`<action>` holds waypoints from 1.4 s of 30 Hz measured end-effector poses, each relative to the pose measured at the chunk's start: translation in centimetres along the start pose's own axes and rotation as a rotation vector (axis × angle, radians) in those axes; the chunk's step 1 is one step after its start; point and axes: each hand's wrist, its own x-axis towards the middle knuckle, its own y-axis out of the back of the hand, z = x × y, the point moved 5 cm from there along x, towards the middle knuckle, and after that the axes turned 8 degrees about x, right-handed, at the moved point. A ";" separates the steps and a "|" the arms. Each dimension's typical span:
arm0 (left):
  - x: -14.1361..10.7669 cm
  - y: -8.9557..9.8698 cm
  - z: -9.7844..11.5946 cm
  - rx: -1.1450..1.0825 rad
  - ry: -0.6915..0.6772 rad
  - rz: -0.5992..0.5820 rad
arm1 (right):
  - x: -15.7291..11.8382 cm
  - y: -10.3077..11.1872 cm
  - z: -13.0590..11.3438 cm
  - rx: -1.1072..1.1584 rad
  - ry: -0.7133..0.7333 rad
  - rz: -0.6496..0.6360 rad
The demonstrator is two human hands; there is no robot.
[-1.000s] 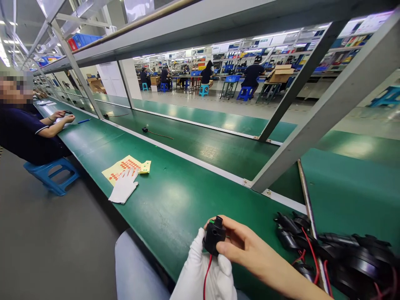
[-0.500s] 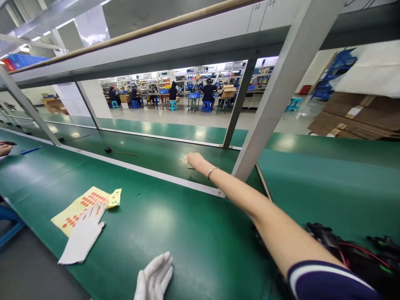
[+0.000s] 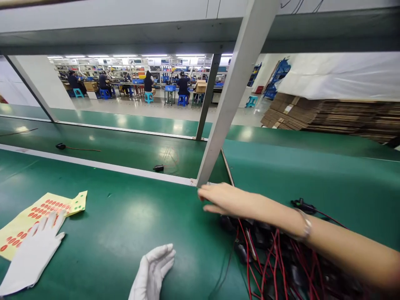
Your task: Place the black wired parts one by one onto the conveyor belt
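My left hand [image 3: 153, 271], in a white glove, is at the lower middle just over the green bench. Its palm is turned sideways, its fingers are stretched and slightly curved, and nothing is in it. My bare right hand [image 3: 218, 197], with a bracelet at the wrist, reaches in from the right. Its fingers and thumb are apart, with nothing visible in them. Below it lies a heap of black parts with red wires [image 3: 276, 258], partly hidden by the forearm. On the recessed strip behind the white rail sits one small black part [image 3: 158, 168].
An empty white glove [image 3: 34, 250] lies on a yellow sticker sheet [image 3: 45, 206] at left. A grey post [image 3: 229, 91] rises beside my right hand. Another black part with a wire [image 3: 61, 146] lies farther left on the strip. Stacked cardboard [image 3: 340, 118] stands behind.
My right hand has drawn back from the recessed strip toward the wired heap. A small black part now shows where it was. The view has turned right; my left hand stays put.
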 end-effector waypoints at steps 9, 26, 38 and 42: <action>-1.1 -4.9 -1.2 0.071 0.005 -0.253 | -8.8 -6.2 2.0 -0.141 -0.067 0.140; -1.8 -7.6 -2.4 0.447 -0.052 -0.299 | -13.0 -3.9 -2.0 0.088 -0.048 0.107; -3.7 -9.8 -0.5 0.277 -0.024 -0.438 | -10.1 0.1 -7.8 0.532 0.149 0.406; -3.7 -9.3 -0.4 0.256 -0.058 -0.418 | -10.8 0.1 -9.2 0.403 0.248 0.531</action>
